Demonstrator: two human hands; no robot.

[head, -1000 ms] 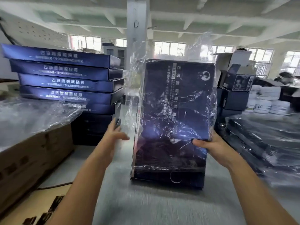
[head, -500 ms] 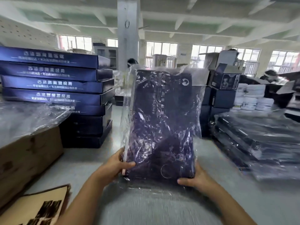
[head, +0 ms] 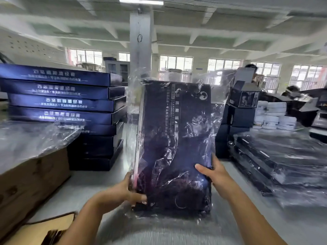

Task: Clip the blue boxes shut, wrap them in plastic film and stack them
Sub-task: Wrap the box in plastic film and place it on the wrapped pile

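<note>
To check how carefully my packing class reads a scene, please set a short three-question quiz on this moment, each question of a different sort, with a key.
1. True or false: the left hand and the right hand both hold the lower half of the upright blue box.
2. Multiple choice: on which side of the held box is the tall stack of blue boxes? A) the person's left B) the person's right C) directly under it
3. Short answer: what loosely covers the held box?
Key: 1 true; 2 A; 3 clear plastic film.
</note>
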